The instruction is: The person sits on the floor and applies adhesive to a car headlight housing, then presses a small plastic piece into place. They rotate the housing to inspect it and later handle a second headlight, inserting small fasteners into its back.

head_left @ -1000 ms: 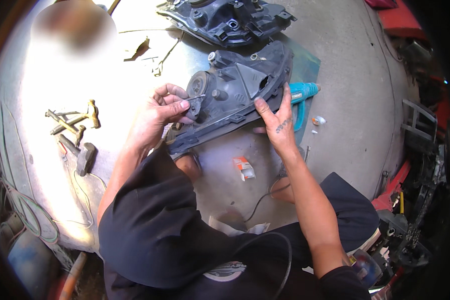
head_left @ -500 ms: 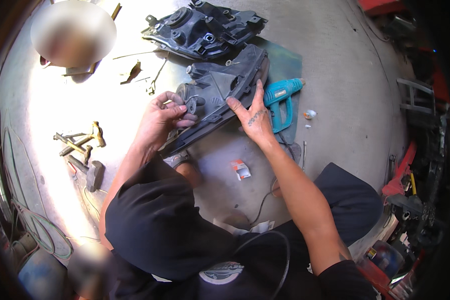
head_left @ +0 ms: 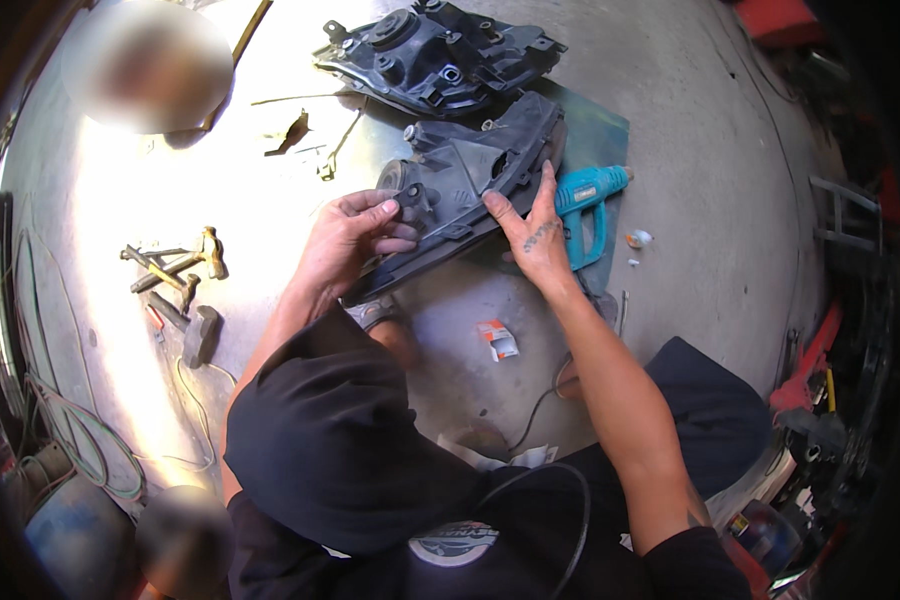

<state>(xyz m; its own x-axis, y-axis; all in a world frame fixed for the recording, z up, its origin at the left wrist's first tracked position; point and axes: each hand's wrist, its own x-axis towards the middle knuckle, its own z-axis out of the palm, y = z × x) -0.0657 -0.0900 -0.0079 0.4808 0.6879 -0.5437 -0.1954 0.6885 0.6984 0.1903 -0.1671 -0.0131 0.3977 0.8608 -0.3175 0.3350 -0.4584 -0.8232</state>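
A dark grey car headlight [head_left: 460,180], its back side up, is tilted between my hands over my lap. My left hand [head_left: 355,235] is closed at its near left end, thumb and fingers pinching a small black tab [head_left: 417,196] with a round hole. Whether this tab is part of the housing or a loose piece, I cannot tell. My right hand [head_left: 538,240] grips the housing's right edge, thumb on the back and fingers along the side. Just right of it lies a teal heat gun [head_left: 588,205]. Beyond the held one, a second headlight [head_left: 440,60] rests back side up.
Several hammers [head_left: 175,265] lie on the floor at the left, in bright sunlight. Between my legs is a small orange-and-white box [head_left: 498,340]. Coiled hoses [head_left: 85,445] are at the lower left, a red jack-like tool [head_left: 808,370] at the right. A dark greenish sheet [head_left: 610,135] lies beneath the headlights.
The whole view has shifted, so everything sits a little further right. My left thumb and fingers have shifted slightly on the black tab, whose hole now faces up. My right hand keeps its grip.
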